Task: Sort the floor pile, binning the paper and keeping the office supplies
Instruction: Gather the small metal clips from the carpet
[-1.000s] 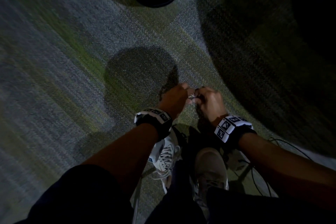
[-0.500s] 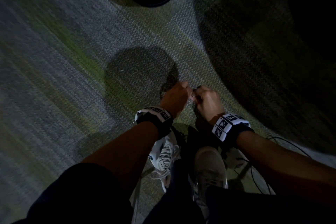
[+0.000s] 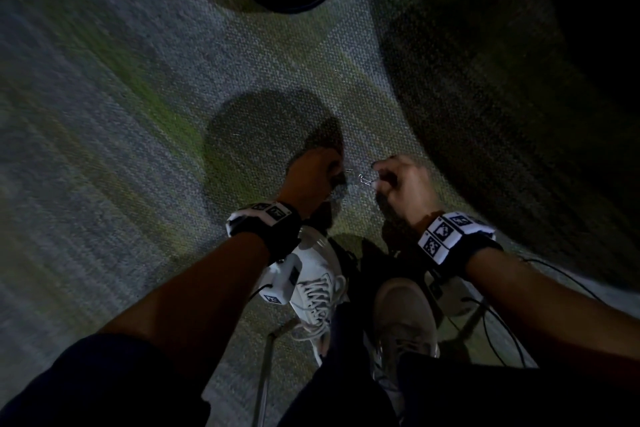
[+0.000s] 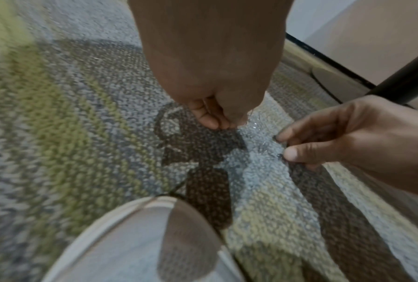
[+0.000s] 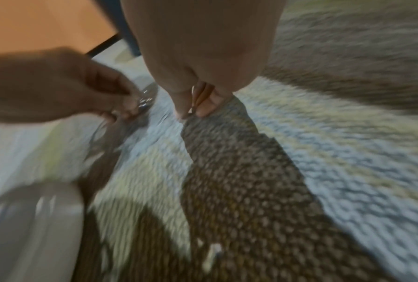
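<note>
Left hand (image 3: 313, 180) hangs low over the carpet (image 3: 121, 149), fingers curled, apparently pinching small clips. Just right, a paper clip (image 3: 363, 179) dangles, pinched by the right hand (image 3: 403, 185). Light, springy, slippery wire; probably best pinched across its loops.

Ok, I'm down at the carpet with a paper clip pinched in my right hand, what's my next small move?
Probably pinch up the loose clip glinting on the carpet just beside the fingertips of the left hand. The right hand already pinches a paper clip, so the left is nearer.
</note>
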The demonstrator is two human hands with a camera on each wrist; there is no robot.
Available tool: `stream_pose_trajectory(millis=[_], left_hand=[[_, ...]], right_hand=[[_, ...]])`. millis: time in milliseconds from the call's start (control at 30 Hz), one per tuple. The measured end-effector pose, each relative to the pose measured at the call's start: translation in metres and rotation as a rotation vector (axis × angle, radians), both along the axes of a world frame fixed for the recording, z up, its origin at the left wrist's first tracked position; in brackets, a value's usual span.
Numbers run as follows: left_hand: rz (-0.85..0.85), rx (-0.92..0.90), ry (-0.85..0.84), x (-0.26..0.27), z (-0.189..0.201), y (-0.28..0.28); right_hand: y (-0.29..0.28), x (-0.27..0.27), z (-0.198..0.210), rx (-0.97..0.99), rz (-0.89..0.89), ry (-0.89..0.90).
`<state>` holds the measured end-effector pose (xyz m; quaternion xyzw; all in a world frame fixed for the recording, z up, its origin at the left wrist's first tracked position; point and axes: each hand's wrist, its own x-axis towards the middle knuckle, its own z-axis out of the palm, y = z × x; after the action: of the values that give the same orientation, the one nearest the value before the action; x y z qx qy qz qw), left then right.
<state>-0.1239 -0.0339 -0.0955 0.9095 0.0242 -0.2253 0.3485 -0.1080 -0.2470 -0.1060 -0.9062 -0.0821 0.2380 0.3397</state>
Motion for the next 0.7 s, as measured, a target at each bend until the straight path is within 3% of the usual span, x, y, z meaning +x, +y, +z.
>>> stream_pose_trajectory(millis=[267,500,600,700], left_hand=[[-0.093,0.093,0.014,-0.010,-0.007,-0.002],[-0.137,0.184,0.080,0.000,0.001,-0.012],[-0.138,0.192,0.086,0.003,0.001,-0.014],[-0.131,0.191,0.097,0.004,0.002,-0.014]], right_hand=[[0.018,-0.019,-0.012,-0.018,0.195,-0.202],[0.018,-0.015,-0.014,-0.182,0.338,-0.133],[0.014,-0.007,-0.005,-0.091,0.264,-0.042],[0.013,0.002,0.000,-0.045,0.376,-0.075]])
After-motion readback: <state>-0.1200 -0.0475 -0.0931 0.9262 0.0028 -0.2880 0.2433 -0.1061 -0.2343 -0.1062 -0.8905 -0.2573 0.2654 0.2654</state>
